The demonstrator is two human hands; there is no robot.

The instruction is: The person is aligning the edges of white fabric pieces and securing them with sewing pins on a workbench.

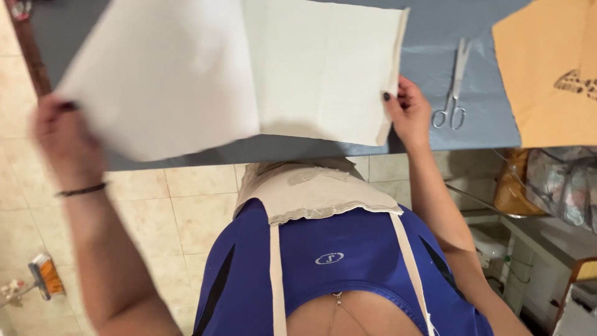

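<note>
I hold a large piece of cream-white fabric folded over itself, above a grey-blue table. My left hand grips the fabric's near-left corner, lifted off the table and blurred by motion. My right hand pinches the right edge of the fabric near the table's front edge. A cream cloth piece with straps hangs over my blue top below the table edge.
Silver scissors lie on the table just right of my right hand. An orange-tan fabric with a dark print covers the table's right end. Bags and shelving stand at lower right. A brush lies on the tiled floor at lower left.
</note>
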